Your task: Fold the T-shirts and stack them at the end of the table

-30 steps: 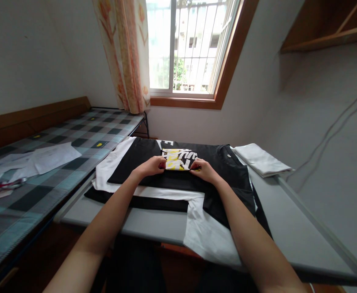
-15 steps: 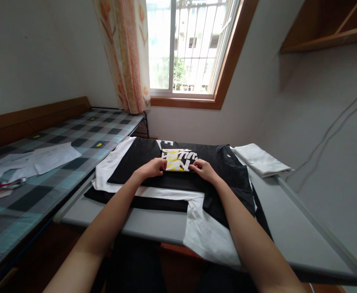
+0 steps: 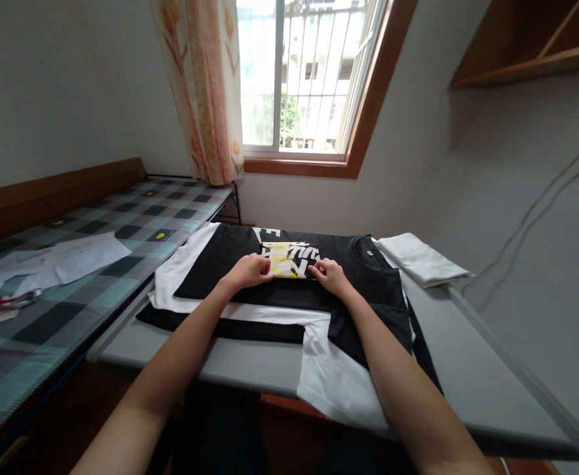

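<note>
My left fingers (image 3: 261,265) pinch the printed cloth (image 3: 289,259) at its 8 o'clock corner; my right fingers (image 3: 325,266), equally closed, grip 4 o'clock.

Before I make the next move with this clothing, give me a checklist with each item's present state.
1. Left hand at the printed patch's near left corner: ok.
2. Right hand at its near right corner: ok.
3. Fingers pinching cloth: cannot tell; contact is too small to make out.
4. Black shirt spread over the white cloth beneath: ok.
5. White sleeve wholly on the table: not ok; it reaches over the near edge.
6. Folded white cloth apart from both hands: ok.
</note>
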A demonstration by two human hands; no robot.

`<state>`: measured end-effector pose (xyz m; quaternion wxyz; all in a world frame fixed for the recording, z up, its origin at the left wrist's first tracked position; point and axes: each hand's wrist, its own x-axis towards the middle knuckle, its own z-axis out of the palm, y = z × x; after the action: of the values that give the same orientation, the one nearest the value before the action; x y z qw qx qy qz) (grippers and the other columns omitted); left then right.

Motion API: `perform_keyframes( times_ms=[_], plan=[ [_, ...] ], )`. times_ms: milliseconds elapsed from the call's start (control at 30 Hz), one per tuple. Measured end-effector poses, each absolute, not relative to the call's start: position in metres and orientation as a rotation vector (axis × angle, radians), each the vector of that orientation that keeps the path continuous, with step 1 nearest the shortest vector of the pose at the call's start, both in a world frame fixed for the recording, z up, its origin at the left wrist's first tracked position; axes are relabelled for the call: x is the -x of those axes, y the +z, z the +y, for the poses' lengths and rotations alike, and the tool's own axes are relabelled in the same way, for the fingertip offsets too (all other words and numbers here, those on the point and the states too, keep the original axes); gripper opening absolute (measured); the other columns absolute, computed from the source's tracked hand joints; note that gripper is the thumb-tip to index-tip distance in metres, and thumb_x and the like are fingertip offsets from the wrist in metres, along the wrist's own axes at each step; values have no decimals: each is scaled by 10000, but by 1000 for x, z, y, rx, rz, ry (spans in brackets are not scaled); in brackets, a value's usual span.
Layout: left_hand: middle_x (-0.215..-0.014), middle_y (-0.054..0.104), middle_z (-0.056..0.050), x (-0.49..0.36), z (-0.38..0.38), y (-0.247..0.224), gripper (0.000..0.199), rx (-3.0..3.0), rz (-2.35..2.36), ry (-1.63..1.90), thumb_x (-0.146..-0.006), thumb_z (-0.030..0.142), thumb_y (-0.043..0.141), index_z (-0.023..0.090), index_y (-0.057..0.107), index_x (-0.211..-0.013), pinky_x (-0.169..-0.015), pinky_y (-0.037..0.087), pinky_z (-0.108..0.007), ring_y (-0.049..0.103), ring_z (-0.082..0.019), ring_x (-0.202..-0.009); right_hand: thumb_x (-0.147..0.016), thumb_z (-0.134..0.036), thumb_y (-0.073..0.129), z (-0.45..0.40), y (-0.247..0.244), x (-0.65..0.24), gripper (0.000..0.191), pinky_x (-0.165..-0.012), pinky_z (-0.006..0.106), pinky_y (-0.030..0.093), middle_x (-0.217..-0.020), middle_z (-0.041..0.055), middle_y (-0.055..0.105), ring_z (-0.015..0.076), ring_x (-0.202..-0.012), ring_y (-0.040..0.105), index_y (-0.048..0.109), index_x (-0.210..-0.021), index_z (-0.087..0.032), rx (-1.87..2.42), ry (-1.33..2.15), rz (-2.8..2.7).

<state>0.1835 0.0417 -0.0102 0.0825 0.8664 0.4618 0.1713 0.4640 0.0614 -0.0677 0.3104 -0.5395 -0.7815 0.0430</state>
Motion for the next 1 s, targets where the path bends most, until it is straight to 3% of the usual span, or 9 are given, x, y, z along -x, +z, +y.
perform_keyframes(
  times_ms=[100,267,400,500,667,1000],
  plan=[
    [-749,632,-50,-193,40,-11,215,-2691,1391,638,-828,312,629,186,617,-655,-694,401,-270,553,-186,-750,-895,-408,522,55,-62,-454,324,-685,316,364,-714,45,579,195,-729,505,572,-636,-219,1389,-22,-2045],
    [-772,644,-40,-207,39,-24,199,-2724,1291,620,-867,314,588,186,628,-721,-661,396,-263,564,-172,-723,-880,-354,571,41,-46,-440,199,-798,346,361,-819,44,617,210,-839,525,562,-735,-218,1239,14,-2214],
    [-773,656,-29,-210,38,-31,167,-2684,1266,597,-864,303,588,188,623,-748,-660,399,-251,576,-166,-735,-767,-219,646,37,-40,-445,74,-787,320,374,-877,32,606,193,-841,528,588,-813,-220,1193,153,-2342],
    [-775,652,-20,-208,38,-30,66,-2682,1222,588,-821,232,614,191,625,-771,-667,406,-245,571,-161,-735,-703,-139,619,38,-38,-455,164,-788,322,380,-918,39,596,202,-866,523,612,-842,-225,1244,152,-2369],
    [-793,647,-19,-206,37,-27,86,-2695,1159,576,-752,125,618,192,637,-802,-697,418,-248,569,-166,-754,-690,-125,591,38,-33,-459,164,-784,334,372,-926,56,606,218,-869,522,601,-830,-210,1300,52,-2412],
    [-769,641,-2,-205,40,-30,70,-2661,1197,553,-759,135,609,187,632,-800,-663,412,-232,566,-151,-733,-707,-155,576,38,-33,-456,123,-738,297,337,-925,43,598,197,-835,518,585,-816,-211,1429,44,-2462]
  ],
)
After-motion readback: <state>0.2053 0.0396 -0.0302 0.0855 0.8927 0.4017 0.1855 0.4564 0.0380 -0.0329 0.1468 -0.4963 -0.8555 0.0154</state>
